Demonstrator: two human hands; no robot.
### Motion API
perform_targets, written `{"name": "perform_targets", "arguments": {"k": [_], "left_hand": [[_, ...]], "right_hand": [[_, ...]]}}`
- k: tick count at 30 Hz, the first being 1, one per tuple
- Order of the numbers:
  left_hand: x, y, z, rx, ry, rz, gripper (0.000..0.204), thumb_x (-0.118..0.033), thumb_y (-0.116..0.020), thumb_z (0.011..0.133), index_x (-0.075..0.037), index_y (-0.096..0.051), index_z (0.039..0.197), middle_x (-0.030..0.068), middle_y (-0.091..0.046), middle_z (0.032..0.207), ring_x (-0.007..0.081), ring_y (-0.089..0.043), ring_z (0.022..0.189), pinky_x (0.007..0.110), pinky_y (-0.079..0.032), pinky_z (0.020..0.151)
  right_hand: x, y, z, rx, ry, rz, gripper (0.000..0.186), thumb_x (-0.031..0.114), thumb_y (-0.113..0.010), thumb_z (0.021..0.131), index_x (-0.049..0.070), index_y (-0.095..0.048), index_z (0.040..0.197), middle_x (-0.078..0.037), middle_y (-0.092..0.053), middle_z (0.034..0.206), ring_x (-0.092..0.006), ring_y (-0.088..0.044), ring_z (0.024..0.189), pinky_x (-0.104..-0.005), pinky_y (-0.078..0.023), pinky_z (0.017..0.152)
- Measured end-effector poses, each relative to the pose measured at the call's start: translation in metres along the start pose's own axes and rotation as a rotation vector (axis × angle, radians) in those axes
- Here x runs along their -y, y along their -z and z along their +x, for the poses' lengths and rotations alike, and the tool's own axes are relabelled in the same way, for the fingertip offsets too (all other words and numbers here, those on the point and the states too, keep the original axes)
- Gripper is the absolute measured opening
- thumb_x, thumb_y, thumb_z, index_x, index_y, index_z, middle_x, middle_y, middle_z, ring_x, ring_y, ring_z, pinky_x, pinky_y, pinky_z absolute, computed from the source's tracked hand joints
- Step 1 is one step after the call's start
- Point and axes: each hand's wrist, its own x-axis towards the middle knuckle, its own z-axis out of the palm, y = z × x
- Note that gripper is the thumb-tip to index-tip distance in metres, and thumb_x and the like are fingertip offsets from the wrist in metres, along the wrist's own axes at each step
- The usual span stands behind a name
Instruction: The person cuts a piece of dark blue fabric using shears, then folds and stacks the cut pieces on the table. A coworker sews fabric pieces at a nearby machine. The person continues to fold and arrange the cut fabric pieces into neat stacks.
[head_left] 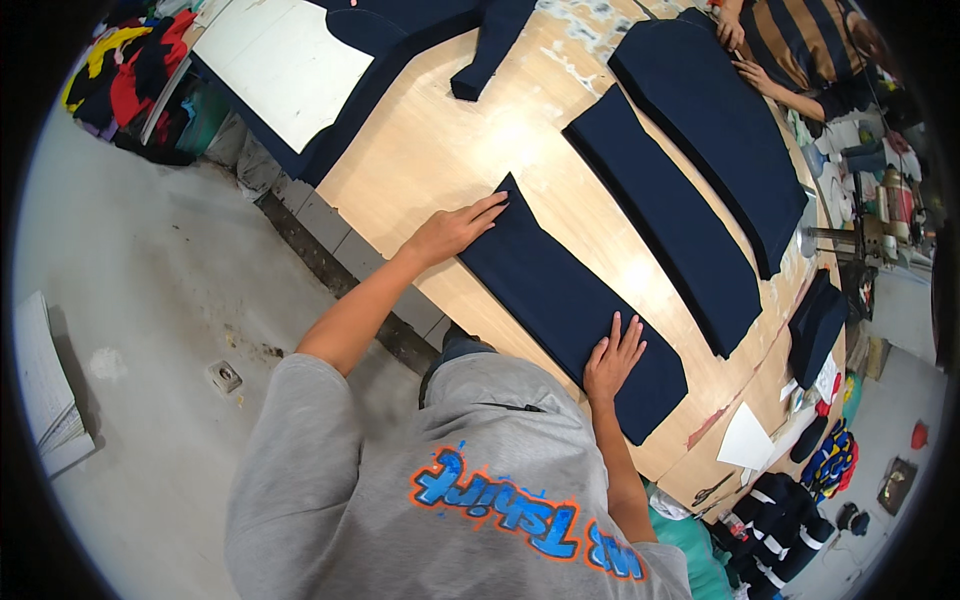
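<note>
A long stack of navy cut fabric (560, 290) lies at the near edge of the wooden table (440, 130), its left end coming to a point. My left hand (455, 232) rests near that pointed end, fingers stretched out with the tips on the cloth. Toward the other end, my right hand (613, 362) presses down with its fingers spread. Beyond it lies a second long navy stack (665, 220), and past that a wider navy stack (710, 130) with a curved edge.
A white pattern sheet (285, 75) lies over navy cloth at the far left. Across the table a person's hand (757, 78) touches the wide stack. White paper (745, 438), scissors (712, 491) and a small navy bundle (816, 325) sit right. Colourful garments (130, 75) are heaped left.
</note>
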Motion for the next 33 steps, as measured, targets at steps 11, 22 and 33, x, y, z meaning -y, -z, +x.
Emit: {"name": "perform_targets", "arguments": {"k": [11,22,33], "left_hand": [[0.013,-0.009,0.005,-0.058,-0.056,0.092,0.048,-0.024,-0.072,0.104,-0.011,-0.062,0.149,-0.0021,-0.056,0.160,0.0135,-0.076,0.085,0.026,-0.060,0.059],[0.012,-0.011,-0.002,-0.043,-0.020,0.104,0.051,-0.025,-0.073,0.103,-0.011,-0.061,0.150,0.0017,-0.057,0.158,0.0124,-0.075,0.095,0.026,-0.061,0.060],[0.009,-0.017,-0.004,-0.050,0.089,0.007,0.051,-0.026,-0.073,0.103,-0.014,-0.061,0.151,0.0031,-0.058,0.153,0.0190,-0.068,0.121,0.029,-0.066,0.078]], "right_hand": [[-0.002,-0.006,0.000,0.019,0.005,-0.023,0.060,0.020,-0.044,0.109,0.017,-0.041,0.169,-0.020,-0.025,0.178,-0.0393,-0.020,0.166,-0.0607,-0.011,0.133],[-0.004,-0.007,0.000,0.037,-0.002,-0.027,0.060,0.020,-0.044,0.109,0.016,-0.040,0.169,-0.022,-0.024,0.178,-0.0400,-0.019,0.166,-0.0602,-0.010,0.134],[0.034,0.000,0.024,0.164,0.248,0.054,0.064,0.018,-0.055,0.106,0.017,-0.040,0.169,-0.025,-0.021,0.178,-0.0409,-0.017,0.166,-0.0653,-0.008,0.132]]}}
